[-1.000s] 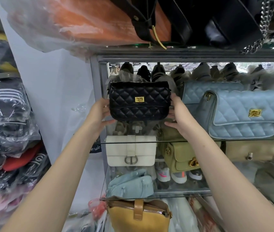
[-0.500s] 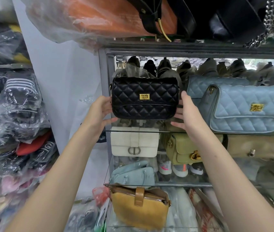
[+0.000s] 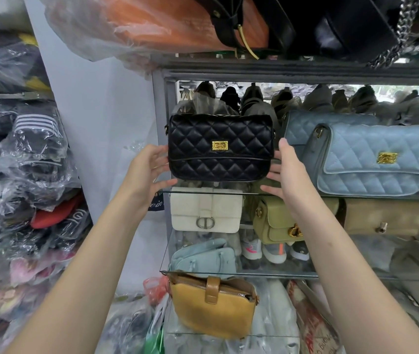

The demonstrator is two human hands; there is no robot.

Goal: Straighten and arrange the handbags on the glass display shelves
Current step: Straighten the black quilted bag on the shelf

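The black bag [image 3: 219, 149] is being squared, front outward, at the left end of the glass shelf [image 3: 331, 197] beside the blue bag [image 3: 377, 159], flanked by the left hand [image 3: 149, 169] and right hand [image 3: 286, 172], fingers straight, uncurled, apparently just touching its ends.

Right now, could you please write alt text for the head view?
A left hand and a right hand flank a black quilted handbag on a glass shelf, beside a pale blue bag. A white bag and an olive bag sit below.
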